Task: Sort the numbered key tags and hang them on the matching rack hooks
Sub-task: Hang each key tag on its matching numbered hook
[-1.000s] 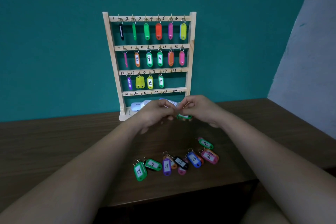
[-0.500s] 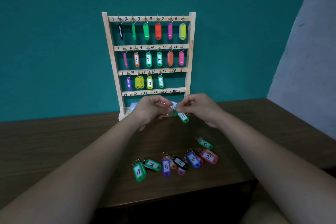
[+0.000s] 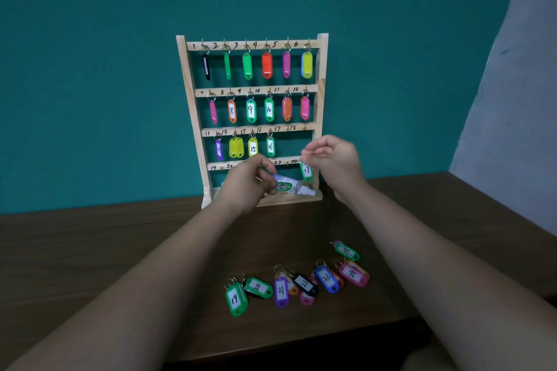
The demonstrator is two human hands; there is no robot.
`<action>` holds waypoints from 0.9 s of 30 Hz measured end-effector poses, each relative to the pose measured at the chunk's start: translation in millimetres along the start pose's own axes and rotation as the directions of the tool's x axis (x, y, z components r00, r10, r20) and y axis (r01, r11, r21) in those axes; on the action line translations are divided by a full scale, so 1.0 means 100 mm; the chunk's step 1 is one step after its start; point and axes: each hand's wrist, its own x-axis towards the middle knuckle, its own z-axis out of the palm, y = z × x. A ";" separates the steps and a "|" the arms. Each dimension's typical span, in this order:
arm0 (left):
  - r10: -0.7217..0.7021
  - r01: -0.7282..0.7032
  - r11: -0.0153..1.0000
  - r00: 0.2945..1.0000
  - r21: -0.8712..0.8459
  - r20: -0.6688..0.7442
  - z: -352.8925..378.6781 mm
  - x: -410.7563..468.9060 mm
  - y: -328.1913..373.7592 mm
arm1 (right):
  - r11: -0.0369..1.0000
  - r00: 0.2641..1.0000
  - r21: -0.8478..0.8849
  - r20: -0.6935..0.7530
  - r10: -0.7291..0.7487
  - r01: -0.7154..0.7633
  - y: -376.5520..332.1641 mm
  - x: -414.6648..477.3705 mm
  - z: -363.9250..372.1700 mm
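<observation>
A wooden key rack (image 3: 322,105) stands against the teal wall. Tags hang on its top two rows and on the first hooks of the third row. My right hand (image 3: 334,159) pinches the ring of a green tag marked 17 (image 3: 306,171), which dangles in front of the rack's bottom right. My left hand (image 3: 245,182) holds a second green tag (image 3: 284,187) low in front of the rack base. Several loose tags lie on the table: green 19 (image 3: 236,299), purple 21 (image 3: 281,291), blue 23 (image 3: 327,278), pink 24 (image 3: 351,274) and green 18 (image 3: 346,251).
A small white bottle (image 3: 301,188) lies on the rack's base behind my left hand's tag. The dark wooden table (image 3: 120,250) ends in a front edge just below the loose tags. A grey wall slants in at the right.
My hands were together over a pair of green tags; they have risen toward the rack and parted, the right lifting tag 17 up and to the right.
</observation>
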 end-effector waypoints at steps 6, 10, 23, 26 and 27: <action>-0.002 0.003 1.000 1.000 -0.006 0.012 0.06 -0.02 0.00 | 0.986 0.956 0.140 -0.290 -0.051 0.095 -0.17 0.33 0.32; -0.022 0.022 1.000 0.999 0.005 0.035 0.04 -0.04 -0.01 | 0.990 0.920 0.092 -0.388 -0.059 0.102 -0.16 0.48 0.53; 0.007 -0.007 1.000 0.999 0.012 0.038 0.02 -0.03 -0.02 | 0.947 0.871 -0.282 -0.413 -0.266 0.156 -0.18 0.49 0.68; 0.005 -0.005 1.000 0.999 0.004 0.039 0.01 -0.03 -0.01 | 0.897 0.880 -0.420 -0.361 -0.307 0.141 -0.14 0.45 0.68; 0.003 -0.003 1.000 0.999 -0.001 0.036 0.00 -0.03 -0.01 | 0.871 0.887 -0.471 -0.333 -0.320 0.138 -0.14 0.43 0.67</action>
